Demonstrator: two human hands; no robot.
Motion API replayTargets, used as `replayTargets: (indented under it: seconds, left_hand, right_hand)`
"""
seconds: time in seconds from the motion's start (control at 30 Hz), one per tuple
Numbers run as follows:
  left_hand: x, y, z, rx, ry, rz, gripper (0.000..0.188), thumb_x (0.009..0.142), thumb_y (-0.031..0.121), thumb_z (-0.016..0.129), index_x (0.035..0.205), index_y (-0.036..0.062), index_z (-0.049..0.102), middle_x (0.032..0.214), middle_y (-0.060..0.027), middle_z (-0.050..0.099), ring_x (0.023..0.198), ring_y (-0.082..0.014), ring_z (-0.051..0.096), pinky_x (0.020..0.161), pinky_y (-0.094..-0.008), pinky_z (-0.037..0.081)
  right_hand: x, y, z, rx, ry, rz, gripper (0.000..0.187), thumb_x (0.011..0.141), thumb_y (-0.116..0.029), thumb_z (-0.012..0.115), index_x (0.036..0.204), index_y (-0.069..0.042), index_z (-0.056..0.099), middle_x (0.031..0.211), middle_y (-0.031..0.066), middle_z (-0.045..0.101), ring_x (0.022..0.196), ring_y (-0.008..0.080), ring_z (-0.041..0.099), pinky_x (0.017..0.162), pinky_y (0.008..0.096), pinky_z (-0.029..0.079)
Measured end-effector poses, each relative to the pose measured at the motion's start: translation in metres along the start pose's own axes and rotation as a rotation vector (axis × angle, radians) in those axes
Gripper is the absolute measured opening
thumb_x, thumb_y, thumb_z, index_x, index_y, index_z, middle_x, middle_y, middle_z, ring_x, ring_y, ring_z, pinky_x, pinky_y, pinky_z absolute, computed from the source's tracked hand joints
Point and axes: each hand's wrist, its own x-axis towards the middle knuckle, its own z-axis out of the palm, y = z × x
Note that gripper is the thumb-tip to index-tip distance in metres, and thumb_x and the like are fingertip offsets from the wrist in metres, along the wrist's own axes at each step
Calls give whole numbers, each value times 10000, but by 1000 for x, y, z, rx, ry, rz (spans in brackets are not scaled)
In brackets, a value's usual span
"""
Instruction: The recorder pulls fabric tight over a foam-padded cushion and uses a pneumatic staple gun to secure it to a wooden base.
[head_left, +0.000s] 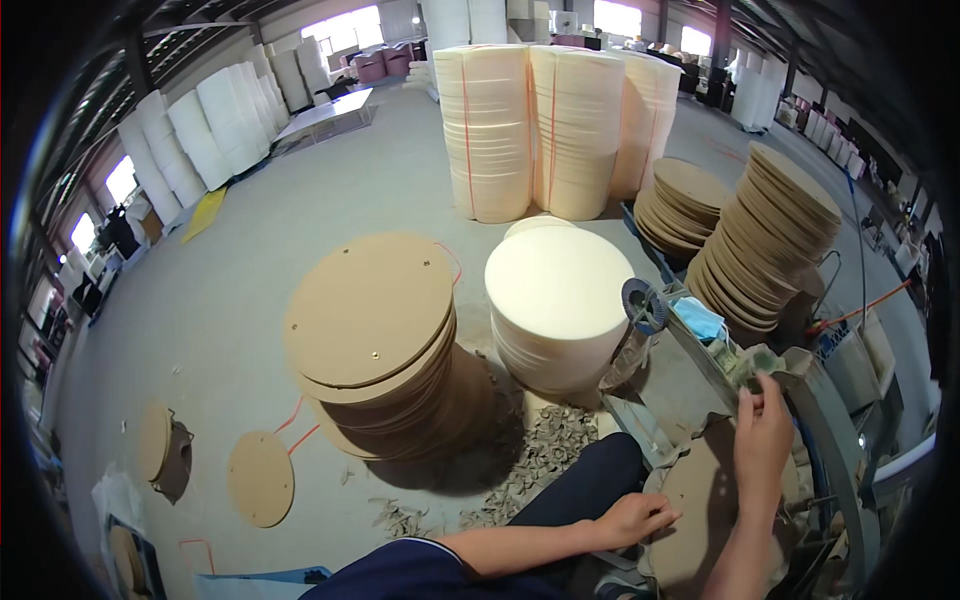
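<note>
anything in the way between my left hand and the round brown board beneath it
No, nothing visible: the left hand reaches over the left edge of the round brown board, though contact is unclear. The right forearm crosses farther right, not between them.

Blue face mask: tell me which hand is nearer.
Right. The right hand is below the blue face mask and to its right in the picture; the left hand is much lower, by a brown disc.
</note>
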Motion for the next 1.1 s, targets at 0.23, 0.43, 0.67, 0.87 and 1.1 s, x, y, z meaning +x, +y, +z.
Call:
replayTargets:
  seconds: [0.23,0.43,0.67,0.87,1.1]
  left_hand:
    - [-62,-37,44,-74,-449,-392,418,1080,380,551,944,50,770,900,-81,762,834,-143,691,795,-315,554]
    - [-76,-58,50,-200,-595,-612,489,1087,443,518,1005,36,776,812,19,636,767,-91,529,739,-264,443]
    - [-69,-28,90,-547,-635,-1086,483,1050,475,587,1295,59,603,1214,-27,652,1093,-154,627,951,-345,526]
    - [-49,-4,118,-544,-355,-1243,536,1047,549,528,1292,73,566,1238,-97,595,1096,-218,597,897,-430,528]
    - [-60,-56,128,-187,-382,-1125,523,1016,517,601,1228,39,582,1040,-89,649,866,-198,613,726,-366,488]
  right_hand:
    - [-149,83,3,808,-99,557,194,1056,-214,583,1050,-26,629,812,63,652,625,123,613,598,300,533]
    - [-257,111,-1,1047,85,878,496,1095,-336,503,673,-77,528,530,41,554,452,148,552,552,294,508]
    - [-379,133,12,1092,93,1200,566,1081,-486,479,688,-83,540,541,51,557,443,137,542,526,290,502]
    - [-365,151,44,1349,90,1370,570,1009,-624,541,913,-64,586,713,37,610,518,147,578,532,297,487]
    - [-343,176,71,1606,11,1625,636,937,-719,586,882,-86,584,664,10,551,512,156,546,547,330,510]
